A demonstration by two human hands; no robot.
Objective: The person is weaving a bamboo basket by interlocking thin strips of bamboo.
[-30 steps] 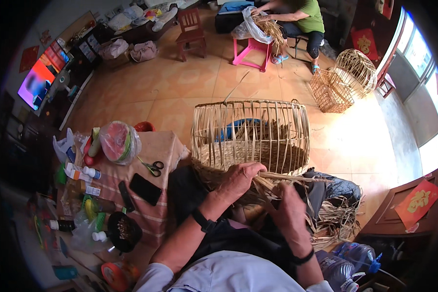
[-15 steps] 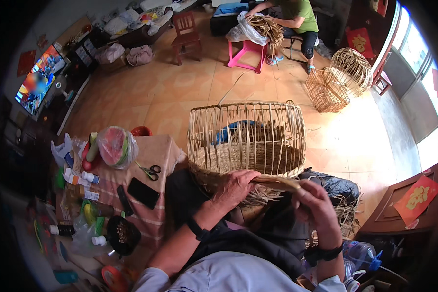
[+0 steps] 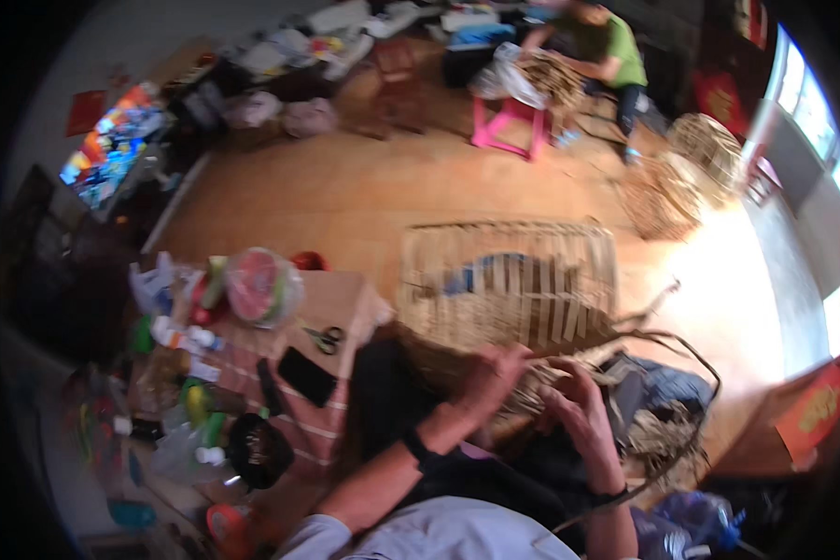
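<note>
The surface (image 3: 322,434) is placed at the left, apparently so that small items can be reached without hindering the work. The basket (image 3: 495,327) is stood just ahead of the seated person (image 3: 439,527), presumably to bring its near edge within easy reach. A dark bag (image 3: 672,381) is set at its right, perhaps to keep straw (image 3: 667,434) close by. A long strand (image 3: 717,385) is led out rightward and curved back toward the person; its start seems to be pinched in the fingers of the left hand (image 3: 488,381), beside the near edge. The right hand (image 3: 579,403) is held just beside, fingers curled; whether anything is gripped there cannot be told through the blur.

The surface is covered in pinkish, striped cloth. The basket is made of pale plant fibre, dense nearest the body and opened beyond into thin ribs. The bag is crumpled; the strand is brown and slender. On the cloth, a cut melon (image 3: 259,287) is wrapped in clear film, a flat black phone (image 3: 306,375) is laid, and scissors (image 3: 327,339) are seen with dark, looped handles.
</note>
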